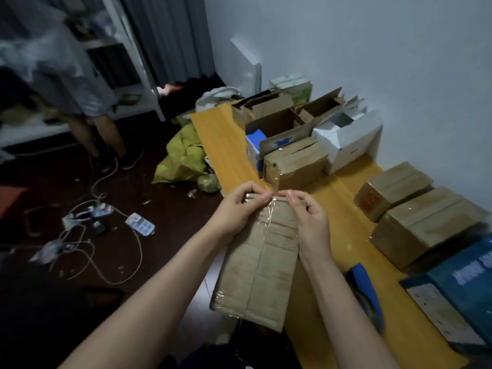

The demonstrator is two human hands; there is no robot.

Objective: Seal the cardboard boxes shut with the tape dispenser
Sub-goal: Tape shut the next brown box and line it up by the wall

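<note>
A flat brown cardboard box (259,265) lies in front of me, half over the near edge of the yellow table (218,139). Clear tape (267,219) runs along its top seam and shines at its far end. My left hand (239,206) and my right hand (306,211) meet at the box's far edge, and the fingertips of both pinch the tape there. The blue tape dispenser (368,291) lies on the table to the right of my right forearm, partly hidden by it.
Taped brown boxes (426,222) stand at the right, another (295,163) just beyond my hands. Open boxes and a white one (351,137) crowd the far table. Blue cartons (463,283) lie at the right edge. A person stands at the left; cables and power strips (138,223) litter the floor.
</note>
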